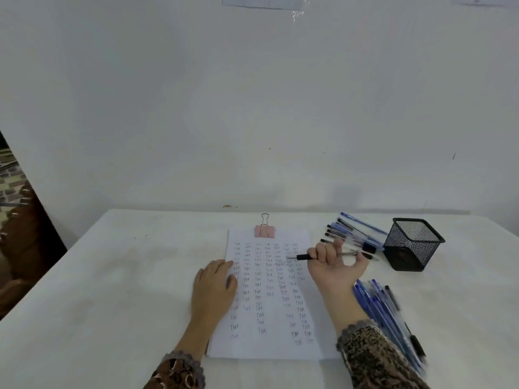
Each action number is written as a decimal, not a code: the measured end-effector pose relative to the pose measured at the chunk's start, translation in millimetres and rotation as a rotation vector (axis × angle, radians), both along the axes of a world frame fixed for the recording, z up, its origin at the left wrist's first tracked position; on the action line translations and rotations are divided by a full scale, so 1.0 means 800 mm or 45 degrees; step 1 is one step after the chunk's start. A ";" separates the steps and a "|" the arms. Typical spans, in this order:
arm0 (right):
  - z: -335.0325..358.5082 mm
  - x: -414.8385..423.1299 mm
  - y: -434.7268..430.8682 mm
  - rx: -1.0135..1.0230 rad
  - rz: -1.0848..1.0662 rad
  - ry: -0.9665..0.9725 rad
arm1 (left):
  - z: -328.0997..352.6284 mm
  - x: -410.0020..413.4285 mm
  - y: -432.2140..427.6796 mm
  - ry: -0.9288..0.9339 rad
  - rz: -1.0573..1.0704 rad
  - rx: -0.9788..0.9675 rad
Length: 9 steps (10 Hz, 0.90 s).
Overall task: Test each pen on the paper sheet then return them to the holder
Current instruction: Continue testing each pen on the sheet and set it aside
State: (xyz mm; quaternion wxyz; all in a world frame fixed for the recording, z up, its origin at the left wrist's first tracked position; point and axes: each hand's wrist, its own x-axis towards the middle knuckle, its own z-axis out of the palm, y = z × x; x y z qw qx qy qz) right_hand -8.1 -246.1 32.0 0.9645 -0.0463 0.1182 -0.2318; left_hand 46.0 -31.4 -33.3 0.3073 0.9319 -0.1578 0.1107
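The paper sheet [269, 304] lies in the middle of the table [112, 276], held at its far edge by a pink binder clip [264, 230], and it is already crowded with handwriting, so the testing looks well along. The right hand [334, 265] has its grip closed around a pen [304, 257] with a dark front section, fingers curled about the barrel. The tip rests at or just above the right-hand columns. The left hand [216, 284] lies flat with straight fingers on the sheet's left edge, holding nothing and pinning the paper down. The black mesh holder [412, 242] stands far right of the sheet, and no pen shows inside it, so the returning seems not yet begun. One heap of pens [351, 231] lies between the sheet and the holder, and a second heap of blue pens [384, 307] lies near right, beside the right forearm. Which heap is tested I cannot tell. The only legible writing is the word "Test", repeated down several columns, denser at the far end and sparser near. No brand can be read on the pens, and the print on the wall sheets [261, 1] is too small.
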 end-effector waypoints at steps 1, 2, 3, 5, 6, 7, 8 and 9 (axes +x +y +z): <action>-0.015 -0.003 0.014 0.153 -0.017 -0.077 | 0.001 -0.001 0.000 -0.004 0.000 0.005; -0.031 0.001 0.022 0.012 0.071 0.040 | 0.002 0.000 0.000 0.005 -0.013 0.000; -0.035 -0.001 0.013 -0.258 0.190 0.182 | 0.002 0.001 0.001 -0.009 -0.001 0.010; -0.033 -0.007 -0.019 -0.653 0.257 0.405 | 0.003 0.000 0.000 0.011 -0.019 -0.001; -0.033 -0.011 -0.021 -0.820 0.252 0.369 | 0.002 0.001 0.001 0.013 -0.022 -0.016; -0.040 -0.014 -0.026 -1.212 0.186 0.497 | 0.003 0.000 0.000 0.031 -0.022 -0.007; -0.044 -0.010 -0.027 -1.507 0.139 0.523 | 0.004 0.000 0.000 0.025 -0.020 0.004; -0.052 0.001 -0.025 -1.651 0.065 0.575 | 0.004 0.000 0.001 0.025 -0.013 0.016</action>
